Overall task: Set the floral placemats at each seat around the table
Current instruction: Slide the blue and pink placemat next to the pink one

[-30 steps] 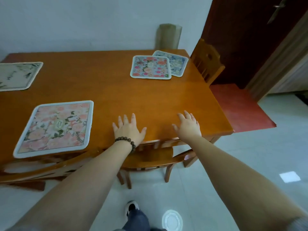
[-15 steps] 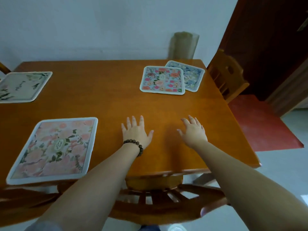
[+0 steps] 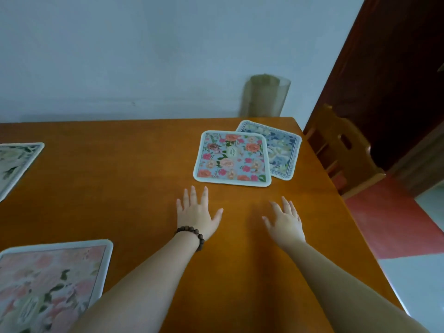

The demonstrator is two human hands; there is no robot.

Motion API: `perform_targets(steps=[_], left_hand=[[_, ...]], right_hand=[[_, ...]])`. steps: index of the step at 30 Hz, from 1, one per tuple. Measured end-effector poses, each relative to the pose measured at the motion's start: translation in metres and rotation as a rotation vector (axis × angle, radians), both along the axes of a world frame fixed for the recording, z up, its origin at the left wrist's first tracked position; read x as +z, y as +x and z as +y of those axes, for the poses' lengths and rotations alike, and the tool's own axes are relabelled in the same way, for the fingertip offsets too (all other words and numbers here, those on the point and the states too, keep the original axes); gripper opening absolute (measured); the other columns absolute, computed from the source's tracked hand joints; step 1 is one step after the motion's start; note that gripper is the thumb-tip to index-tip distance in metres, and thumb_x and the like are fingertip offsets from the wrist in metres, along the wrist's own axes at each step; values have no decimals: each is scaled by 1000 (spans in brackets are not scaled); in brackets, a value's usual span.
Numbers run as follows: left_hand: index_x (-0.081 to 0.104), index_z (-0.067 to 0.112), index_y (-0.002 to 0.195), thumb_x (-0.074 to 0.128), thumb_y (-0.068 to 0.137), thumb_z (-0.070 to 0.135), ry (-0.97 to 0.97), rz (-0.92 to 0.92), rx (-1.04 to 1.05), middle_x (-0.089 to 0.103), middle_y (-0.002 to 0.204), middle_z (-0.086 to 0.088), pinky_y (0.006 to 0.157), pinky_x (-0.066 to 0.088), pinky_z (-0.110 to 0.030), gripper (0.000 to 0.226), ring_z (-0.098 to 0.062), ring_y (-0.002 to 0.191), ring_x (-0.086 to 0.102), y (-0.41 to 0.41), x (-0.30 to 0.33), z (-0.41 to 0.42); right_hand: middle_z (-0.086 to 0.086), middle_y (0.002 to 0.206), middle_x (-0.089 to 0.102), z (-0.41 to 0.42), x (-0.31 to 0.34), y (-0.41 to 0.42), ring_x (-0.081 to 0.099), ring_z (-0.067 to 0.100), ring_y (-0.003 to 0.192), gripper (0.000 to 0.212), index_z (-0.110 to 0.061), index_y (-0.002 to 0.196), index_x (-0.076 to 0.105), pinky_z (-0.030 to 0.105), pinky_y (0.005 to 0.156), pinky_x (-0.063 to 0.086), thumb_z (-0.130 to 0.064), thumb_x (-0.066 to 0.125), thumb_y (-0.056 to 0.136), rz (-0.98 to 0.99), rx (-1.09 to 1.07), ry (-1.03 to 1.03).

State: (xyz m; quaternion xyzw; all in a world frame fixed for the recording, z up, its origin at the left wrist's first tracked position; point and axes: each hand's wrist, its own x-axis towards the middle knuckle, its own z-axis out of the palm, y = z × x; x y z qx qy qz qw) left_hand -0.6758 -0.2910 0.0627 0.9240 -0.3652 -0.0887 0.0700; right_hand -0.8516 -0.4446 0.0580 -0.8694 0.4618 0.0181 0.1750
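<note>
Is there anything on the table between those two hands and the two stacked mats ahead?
Nothing visible. Only bare table lies between the left hand, the right hand and the pink-flowered mat, which overlaps the blue mat.

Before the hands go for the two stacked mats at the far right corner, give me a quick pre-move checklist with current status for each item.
1. Both hands free: ok. Left hand and right hand are open, fingers spread, holding nothing.
2. Path to the mats clear: ok. Only bare table lies between the fingers and the pink-flowered mat.
3. Top mat reachable first: ok. It overlaps the blue mat, which sits beneath it.
4. Hands touching a mat: not ok. Both stop short of the near edge.
5. Seats already set: ok. The peach mat and pale mat lie flat at the left.
6. Chair seat clear: cannot tell.
</note>
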Motion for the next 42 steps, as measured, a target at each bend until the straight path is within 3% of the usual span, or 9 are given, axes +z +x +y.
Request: perform_targets(steps=[5, 10, 16, 24, 35, 42], left_hand=[[8, 27, 152, 29, 87, 72, -41, -20, 19, 2, 160, -14, 117, 7, -52, 82, -32, 146, -2, 62, -33, -72], [1, 30, 152, 31, 74, 86, -33, -57, 43, -5, 160, -13, 115, 5, -53, 100, -36, 146, -5, 128, -71, -131], [-5, 34, 151, 28, 62, 96, -28, 55, 157, -10, 159, -15, 115, 3, -53, 114, -36, 145, -7, 175, -100, -165], [-2, 37, 151, 36, 70, 88, -114, 6, 60, 4, 160, -15, 115, 9, -46, 102, -32, 146, 3, 154, -118, -156], [20, 32, 150, 35, 74, 85, -88, 0, 78, 4, 160, -15, 115, 9, -46, 93, -33, 145, 0, 94, -112, -92], [14, 33, 151, 40, 76, 80, -96, 55, 110, 2, 159, -16, 115, 10, -47, 92, -33, 145, -1, 42, -107, -45]], right_hand=[[9, 162, 2, -73, -29, 69, -3, 29, 148, 62, -30, 150, 24, 50, 119, 11, -53, 42, 96, -63, 51, -33], [6, 162, -6, -140, -59, 131, -7, 29, 147, 72, -35, 151, 17, 52, 116, 6, -67, 39, 91, -115, 107, -49], [10, 161, -13, -178, -88, 169, -8, 36, 146, 79, -33, 152, 15, 53, 117, 2, -71, 40, 88, -63, 99, -28], [12, 162, 3, -162, -102, 169, -1, 29, 148, 75, -30, 152, 21, 46, 118, 2, -70, 35, 90, -43, 135, -146], [10, 162, -3, -106, -99, 123, -5, 26, 148, 76, -30, 153, 17, 45, 119, 3, -68, 36, 90, -13, 158, -106], [4, 162, 3, -49, -96, 85, -5, 18, 148, 79, -29, 152, 23, 40, 119, -3, -73, 36, 87, -39, 235, -79]])
